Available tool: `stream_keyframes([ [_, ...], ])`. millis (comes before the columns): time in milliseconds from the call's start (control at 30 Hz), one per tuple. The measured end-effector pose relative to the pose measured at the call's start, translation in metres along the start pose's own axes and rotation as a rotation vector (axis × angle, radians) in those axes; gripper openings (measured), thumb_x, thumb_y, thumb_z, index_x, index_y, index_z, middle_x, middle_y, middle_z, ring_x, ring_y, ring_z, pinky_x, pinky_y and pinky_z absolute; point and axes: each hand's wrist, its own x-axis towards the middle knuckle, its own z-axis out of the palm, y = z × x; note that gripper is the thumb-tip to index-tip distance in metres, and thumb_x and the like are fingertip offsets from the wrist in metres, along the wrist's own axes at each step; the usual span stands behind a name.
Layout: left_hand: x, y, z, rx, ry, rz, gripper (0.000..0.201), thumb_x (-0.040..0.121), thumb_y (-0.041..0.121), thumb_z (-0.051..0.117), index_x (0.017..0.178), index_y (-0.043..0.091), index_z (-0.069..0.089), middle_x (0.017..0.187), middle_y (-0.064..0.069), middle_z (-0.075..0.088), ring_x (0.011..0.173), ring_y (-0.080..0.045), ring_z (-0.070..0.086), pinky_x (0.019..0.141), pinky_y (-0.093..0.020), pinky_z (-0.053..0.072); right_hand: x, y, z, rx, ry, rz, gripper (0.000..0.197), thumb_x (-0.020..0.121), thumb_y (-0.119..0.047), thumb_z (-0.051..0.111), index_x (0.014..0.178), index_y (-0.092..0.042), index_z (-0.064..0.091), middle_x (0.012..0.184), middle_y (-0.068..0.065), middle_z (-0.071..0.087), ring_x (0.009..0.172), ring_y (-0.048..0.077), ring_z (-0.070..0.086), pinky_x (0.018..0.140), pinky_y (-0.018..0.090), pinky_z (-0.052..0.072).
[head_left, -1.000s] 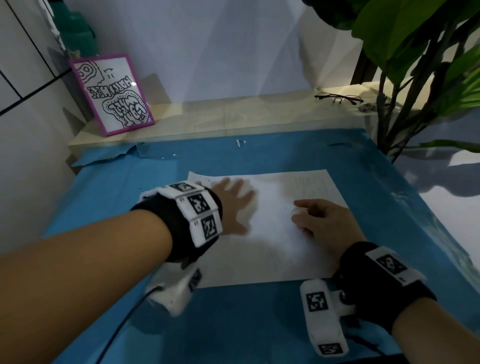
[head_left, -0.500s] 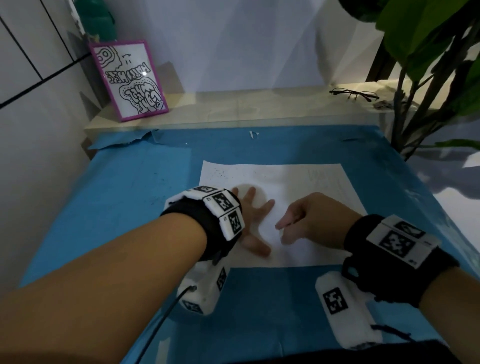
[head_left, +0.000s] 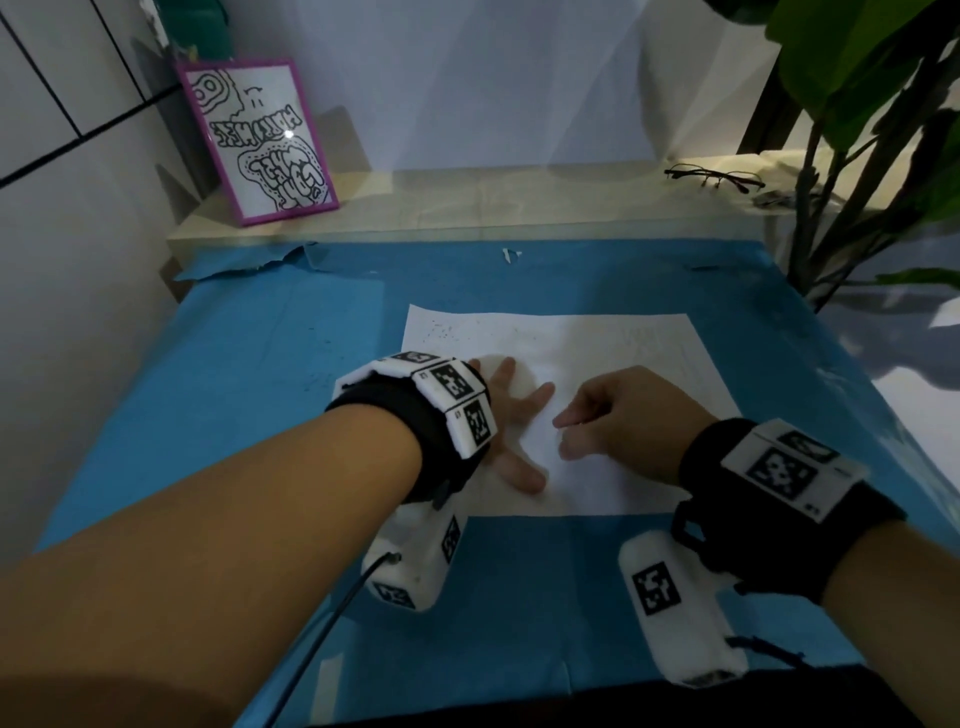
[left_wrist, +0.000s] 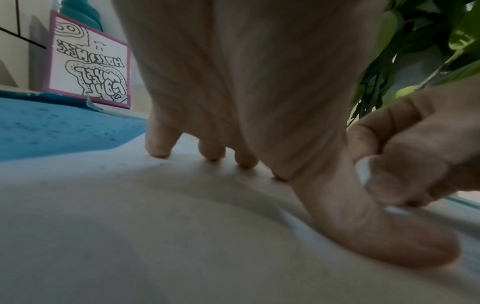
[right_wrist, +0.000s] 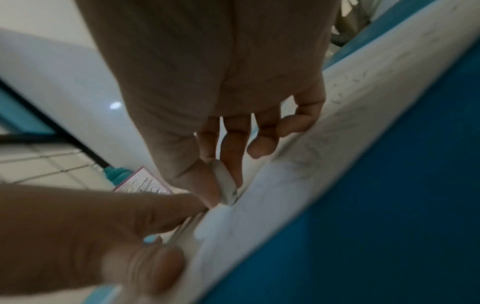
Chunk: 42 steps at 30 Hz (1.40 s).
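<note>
A white sheet of paper (head_left: 597, 338) lies on the blue table cover (head_left: 260, 415). My left hand (head_left: 519, 431) presses flat on the sheet's left half, fingers spread and straight; the left wrist view shows those fingertips (left_wrist: 158, 150) touching the paper (left_wrist: 130, 226). Just to its right, my right hand (head_left: 563, 434) has its fingers curled. It pinches a small white eraser (right_wrist: 224, 183) between thumb and forefinger, down against the paper (right_wrist: 298, 164). The eraser (left_wrist: 363, 170) also shows in the left wrist view, close to my left thumb.
A pale ledge (head_left: 519, 202) runs along the table's far edge. On it stand a purple-framed drawing (head_left: 260, 140) at the left and a pair of glasses (head_left: 714, 176) at the right. A leafy plant (head_left: 857, 104) rises at the right. The cover is torn at its far left corner (head_left: 291, 260).
My right hand has moved left across the sheet, close to my left thumb. The left hand slid nearer on the paper and its fingers have spread.
</note>
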Motion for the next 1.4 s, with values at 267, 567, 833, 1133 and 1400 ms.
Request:
stream_keyframes([
  [267, -0.004, 0.007, -0.002, 0.030, 0.010, -0.016, 0.081, 0.090, 0.067, 0.033, 0.147, 0.039, -0.018, 0.156, -0.007, -0.025, 0.144, -0.040, -0.008, 0.113, -0.056, 0.005, -0.003, -0.002, -0.003, -0.011, -0.005, 0.009, 0.009, 0.069, -0.016, 0.077, 0.075, -0.017, 0.072, 0.084, -0.005, 0.070, 0.085, 0.011, 0.061, 0.070, 0.019, 0.043],
  [567, -0.001, 0.010, -0.003, 0.075, 0.012, -0.014, 0.065, 0.100, 0.052, 0.022, 0.150, 0.030, -0.014, 0.156, -0.018, -0.019, 0.143, -0.043, -0.002, 0.114, -0.048, 0.009, -0.012, 0.001, -0.001, 0.017, -0.025, -0.017, 0.013, 0.069, -0.015, 0.077, 0.067, -0.020, 0.066, 0.087, -0.006, 0.069, 0.084, 0.009, 0.061, 0.071, 0.018, 0.042],
  [833, 0.001, 0.010, -0.004, 0.074, 0.010, -0.025, 0.065, 0.100, 0.053, 0.022, 0.149, 0.033, -0.015, 0.156, -0.016, -0.021, 0.143, -0.045, -0.002, 0.114, -0.050, 0.008, -0.013, 0.000, 0.000, 0.069, -0.067, -0.011, 0.011, 0.067, -0.011, 0.079, 0.070, -0.017, 0.070, 0.087, -0.002, 0.071, 0.090, 0.014, 0.063, 0.081, 0.023, 0.045],
  [1133, -0.001, 0.011, -0.004, 0.089, 0.026, -0.025, 0.065, 0.099, 0.054, 0.021, 0.150, 0.031, -0.014, 0.157, -0.015, -0.018, 0.143, -0.043, -0.002, 0.114, -0.050, 0.008, -0.013, 0.002, 0.001, 0.053, -0.068, -0.005, 0.013, 0.066, -0.012, 0.080, 0.078, -0.013, 0.073, 0.088, 0.003, 0.073, 0.089, 0.017, 0.065, 0.082, 0.023, 0.046],
  [1400, -0.004, 0.010, -0.004, 0.070, 0.021, -0.025, 0.065, 0.099, 0.054, 0.021, 0.149, 0.033, -0.014, 0.157, -0.012, -0.020, 0.144, -0.040, -0.004, 0.113, -0.051, 0.007, -0.009, 0.004, -0.007, 0.051, -0.058, 0.020, 0.015, 0.068, -0.018, 0.080, 0.081, -0.018, 0.073, 0.092, -0.005, 0.071, 0.091, 0.009, 0.062, 0.088, 0.024, 0.044],
])
